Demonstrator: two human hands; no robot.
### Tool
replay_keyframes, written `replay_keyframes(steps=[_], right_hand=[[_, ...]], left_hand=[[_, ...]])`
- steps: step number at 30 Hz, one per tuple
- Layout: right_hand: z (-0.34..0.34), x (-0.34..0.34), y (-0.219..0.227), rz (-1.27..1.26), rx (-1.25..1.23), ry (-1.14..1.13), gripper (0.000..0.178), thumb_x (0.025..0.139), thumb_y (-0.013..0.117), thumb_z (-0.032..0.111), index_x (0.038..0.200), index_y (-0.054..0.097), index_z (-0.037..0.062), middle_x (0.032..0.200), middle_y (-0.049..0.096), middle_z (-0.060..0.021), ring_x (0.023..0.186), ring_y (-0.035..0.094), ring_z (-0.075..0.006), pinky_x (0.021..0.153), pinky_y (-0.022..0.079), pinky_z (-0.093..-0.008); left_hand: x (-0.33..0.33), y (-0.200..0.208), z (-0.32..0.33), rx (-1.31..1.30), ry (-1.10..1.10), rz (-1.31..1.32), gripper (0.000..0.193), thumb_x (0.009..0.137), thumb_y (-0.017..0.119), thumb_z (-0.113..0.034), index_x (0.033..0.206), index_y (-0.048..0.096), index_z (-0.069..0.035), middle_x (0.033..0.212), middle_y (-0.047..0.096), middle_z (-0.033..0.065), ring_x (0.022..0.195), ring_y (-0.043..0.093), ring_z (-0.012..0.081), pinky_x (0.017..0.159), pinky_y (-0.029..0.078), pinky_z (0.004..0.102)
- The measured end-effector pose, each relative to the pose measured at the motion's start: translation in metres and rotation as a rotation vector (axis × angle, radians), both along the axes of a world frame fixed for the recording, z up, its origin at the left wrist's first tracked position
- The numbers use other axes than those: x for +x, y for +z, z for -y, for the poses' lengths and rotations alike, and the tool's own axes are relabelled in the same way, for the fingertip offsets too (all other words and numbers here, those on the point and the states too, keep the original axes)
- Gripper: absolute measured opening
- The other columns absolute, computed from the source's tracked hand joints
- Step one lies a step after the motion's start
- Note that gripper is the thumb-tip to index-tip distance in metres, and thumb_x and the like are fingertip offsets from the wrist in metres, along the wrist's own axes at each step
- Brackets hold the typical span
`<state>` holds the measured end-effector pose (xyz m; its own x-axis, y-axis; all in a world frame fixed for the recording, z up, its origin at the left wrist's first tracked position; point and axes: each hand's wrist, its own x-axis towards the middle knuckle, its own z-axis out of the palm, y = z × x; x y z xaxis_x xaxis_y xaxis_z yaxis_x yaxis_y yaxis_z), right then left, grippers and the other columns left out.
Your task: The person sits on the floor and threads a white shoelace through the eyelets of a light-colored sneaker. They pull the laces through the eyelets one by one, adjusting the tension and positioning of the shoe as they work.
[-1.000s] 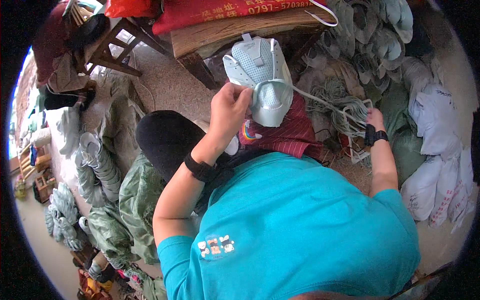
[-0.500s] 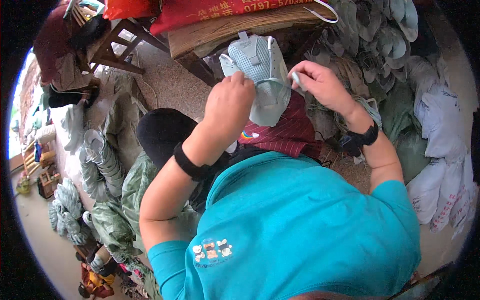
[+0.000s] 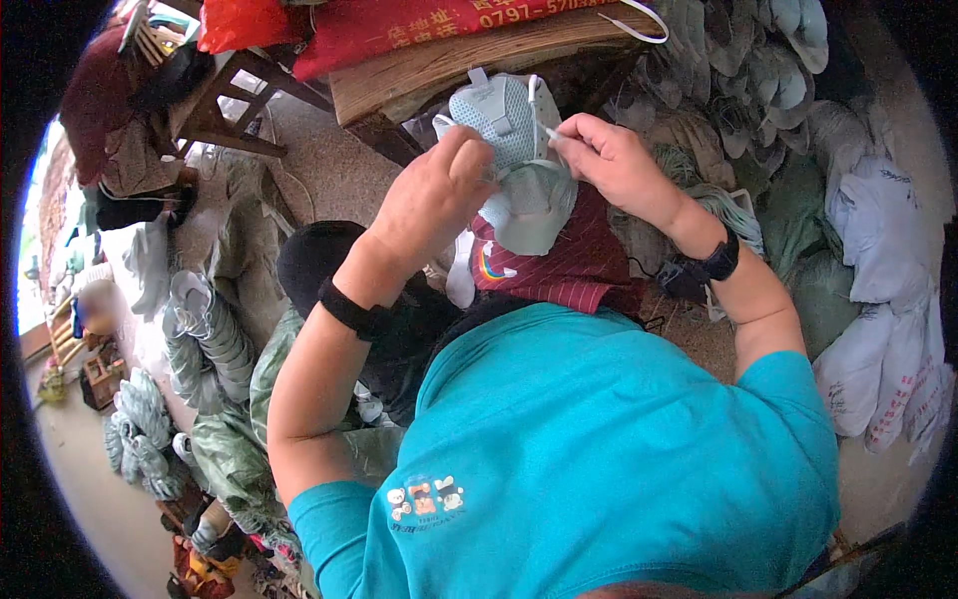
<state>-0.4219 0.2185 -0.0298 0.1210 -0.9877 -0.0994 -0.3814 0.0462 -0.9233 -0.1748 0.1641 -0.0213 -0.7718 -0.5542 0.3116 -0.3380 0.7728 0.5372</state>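
A pale blue-grey shoe upper (image 3: 544, 225) with a mesh tongue lies over my lap, its tongue end toward the wooden table. My right hand (image 3: 609, 165) pinches the end of a light shoelace (image 3: 547, 131) between thumb and forefinger, close to the row of eyelets on the right flap. On the other side my left hand (image 3: 434, 195) is closed against the left edge of the upper; its fingertips are hidden, so what they grip cannot be made out. A maroon striped cloth (image 3: 584, 265) lies beneath the upper.
Ahead stands a wooden table (image 3: 399, 85) with a red printed cloth and a loose white lace. Many shoe uppers (image 3: 733, 60) hang in bunches at the far right. White sacks (image 3: 883, 240) stand on the right, and stacked uppers (image 3: 215, 334) lie among green sacks on the left.
My right hand has shifted left and up, bringing the lace end to the right eyelets. My left hand has moved slightly left and down, with its fingers still closed.
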Motion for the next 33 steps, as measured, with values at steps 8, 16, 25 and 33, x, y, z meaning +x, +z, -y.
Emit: replay_keyframes(steps=[8,16,25,33], right_hand=[[-0.001,-0.002,0.008,-0.202,-0.042,0.024,0.014,0.092,0.060,0.014,0.094,0.063,0.0010,0.080,0.062,0.0001,0.075,0.054,-0.0061,0.068,0.046,-0.0249],[0.009,-0.002,-0.002,-0.261,-0.178,0.085,0.014,0.087,0.065,0.014,0.087,0.062,0.0012,0.078,0.058,-0.0043,0.074,0.056,-0.0108,0.067,0.046,-0.0283],[0.022,0.018,0.022,-0.797,-0.474,0.303,0.014,0.076,0.064,0.013,0.077,0.054,0.0036,0.079,0.059,-0.0119,0.079,0.062,-0.0311,0.066,0.047,-0.0411],[0.038,0.018,0.045,-0.888,-0.839,0.470,0.037,0.070,0.073,0.012,0.101,0.057,0.0035,0.103,0.056,-0.0122,0.101,0.058,-0.0306,0.082,0.049,-0.0419]], left_hand=[[0.000,0.000,0.012,-0.045,-0.028,0.164,0.028,0.076,0.071,-0.015,0.094,0.054,-0.002,0.095,0.051,0.0150,0.082,0.060,0.0351,0.072,0.051,0.0434],[-0.002,-0.002,0.020,-0.084,-0.075,0.179,0.027,0.071,0.076,-0.027,0.079,0.062,-0.006,0.092,0.054,0.0081,0.086,0.058,0.0268,0.075,0.046,0.0387],[-0.009,-0.025,0.009,0.311,0.240,-0.074,0.020,0.077,0.075,-0.016,0.074,0.065,0.001,0.086,0.055,0.0111,0.082,0.056,0.0240,0.069,0.046,0.0342],[-0.036,-0.019,-0.015,0.303,0.562,-0.424,0.015,0.081,0.071,-0.008,0.074,0.061,0.003,0.088,0.055,0.0096,0.084,0.053,0.0199,0.072,0.044,0.0298]])
